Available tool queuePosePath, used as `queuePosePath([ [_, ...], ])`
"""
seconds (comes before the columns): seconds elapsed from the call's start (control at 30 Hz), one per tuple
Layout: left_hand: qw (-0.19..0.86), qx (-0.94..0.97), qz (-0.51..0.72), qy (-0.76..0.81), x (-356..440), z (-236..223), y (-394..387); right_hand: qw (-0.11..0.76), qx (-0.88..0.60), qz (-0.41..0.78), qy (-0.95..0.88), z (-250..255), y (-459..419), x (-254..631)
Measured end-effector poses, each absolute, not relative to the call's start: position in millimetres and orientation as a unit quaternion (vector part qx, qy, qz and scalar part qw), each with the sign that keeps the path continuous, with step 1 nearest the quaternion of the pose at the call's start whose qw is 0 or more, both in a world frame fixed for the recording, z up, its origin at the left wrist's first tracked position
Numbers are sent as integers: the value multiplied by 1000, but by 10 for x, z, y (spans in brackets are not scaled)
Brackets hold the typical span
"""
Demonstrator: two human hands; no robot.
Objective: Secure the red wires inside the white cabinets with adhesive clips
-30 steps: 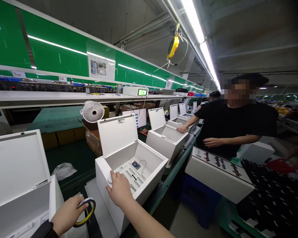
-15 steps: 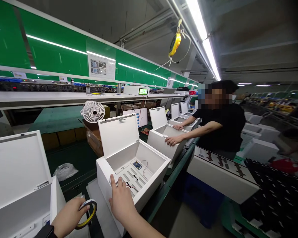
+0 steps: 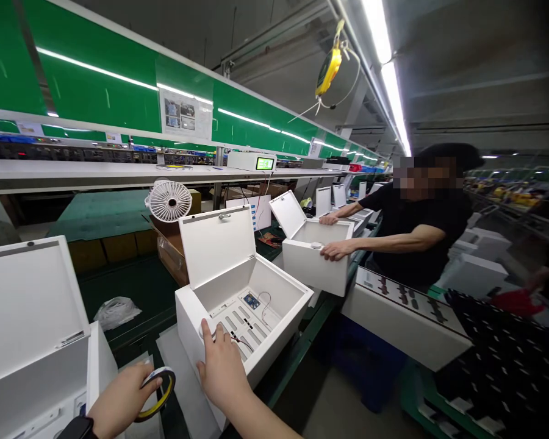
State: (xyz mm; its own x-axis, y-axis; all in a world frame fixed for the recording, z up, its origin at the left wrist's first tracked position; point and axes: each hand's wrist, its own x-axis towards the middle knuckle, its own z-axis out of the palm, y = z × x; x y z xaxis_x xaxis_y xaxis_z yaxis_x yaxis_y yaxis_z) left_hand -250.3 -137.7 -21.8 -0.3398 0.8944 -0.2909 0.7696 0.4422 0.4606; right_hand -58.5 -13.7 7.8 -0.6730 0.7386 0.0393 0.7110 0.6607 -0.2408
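My left hand (image 3: pixel 123 393) is closed on a roll of tape (image 3: pixel 159 408), a thin ring with a black outside and yellow inner side. My right hand (image 3: pixel 224 366) lies on the near-left edge of a white box (image 3: pixel 281 347), its fingers stretched out beside a white round piece partly hidden under them. The lid (image 3: pixel 218 247) of this box stands raised. Inside are a small blue circuit board (image 3: pixel 251 300) with thin wires and a slotted floor. Another white box with its lid up (image 3: pixel 30 311) stands at the left, close to my left hand.
A co-worker (image 3: pixel 421 231) at the right has both hands on another white box (image 3: pixel 315 268). A small white fan (image 3: pixel 169 200), a crumpled plastic bag (image 3: pixel 116 312) and a cardboard box (image 3: pixel 171 259) are behind. A printed white carton (image 3: pixel 402 323) stands right of the bench edge.
The co-worker has swung the farther white box round and shifted right with it. My view has moved slightly; my hands keep their places on the tape and box.
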Motion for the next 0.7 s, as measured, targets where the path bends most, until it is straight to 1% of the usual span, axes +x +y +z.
queuePosePath([
  [0.37,266,513,116,808,-2467,-137,-1377,57,-397,112,-909,122,-137,-564],
  [0.7,262,515,112,808,-2455,-172,-1399,76,-394,110,-909,84,-151,-535],
])
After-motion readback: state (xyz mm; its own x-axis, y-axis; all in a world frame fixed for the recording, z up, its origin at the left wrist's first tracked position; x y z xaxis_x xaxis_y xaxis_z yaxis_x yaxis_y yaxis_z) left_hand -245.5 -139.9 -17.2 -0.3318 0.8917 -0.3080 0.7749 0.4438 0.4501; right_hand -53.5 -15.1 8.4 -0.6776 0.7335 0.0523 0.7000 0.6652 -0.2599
